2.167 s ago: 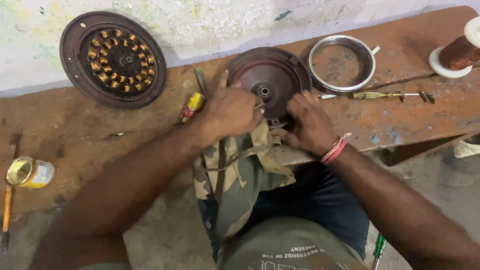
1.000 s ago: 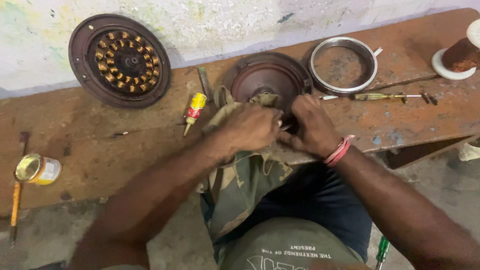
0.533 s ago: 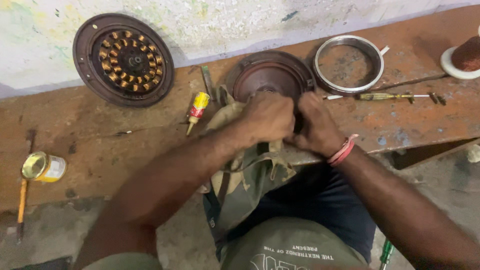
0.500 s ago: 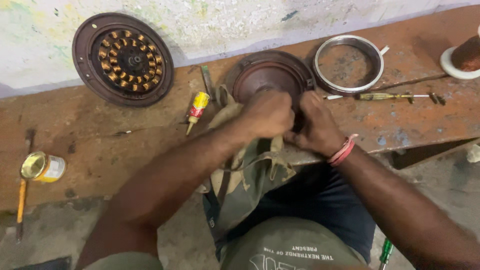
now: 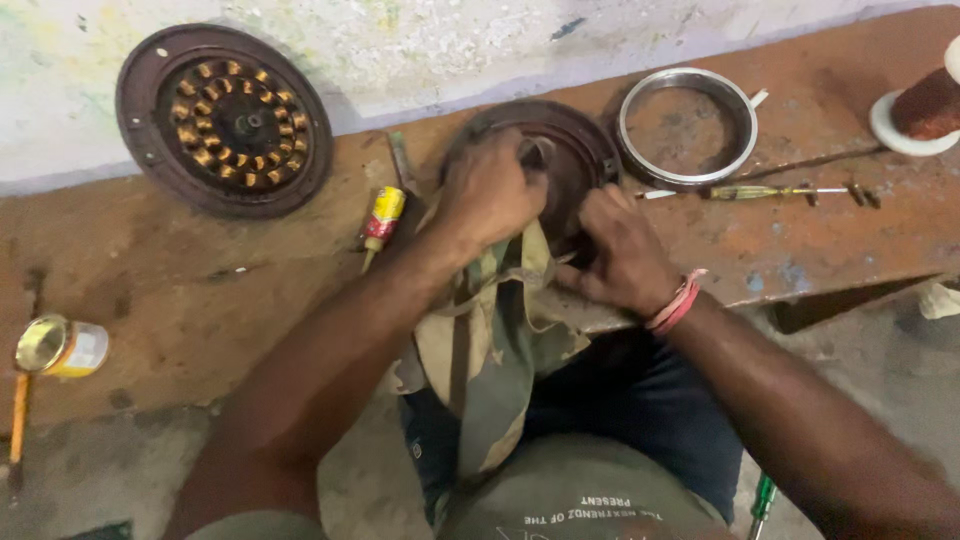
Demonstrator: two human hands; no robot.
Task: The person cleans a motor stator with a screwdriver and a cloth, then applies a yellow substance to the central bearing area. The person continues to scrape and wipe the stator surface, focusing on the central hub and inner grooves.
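Both hands on the round motor cover [image 5: 575,150], camo cloth [image 5: 490,340] underneath.
Left hand [image 5: 490,190] and right hand [image 5: 620,245] grip it; small open tin [image 5: 58,347] sits far left, contents unclear.

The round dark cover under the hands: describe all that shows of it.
The round dark cover is a brown, metal-looking disc with a raised rim, lying flat on the rusty bench beside the metal ring. The left hand lies on top of it, the right hand at its near edge, and the camouflage cloth hangs below it. Much is hidden.
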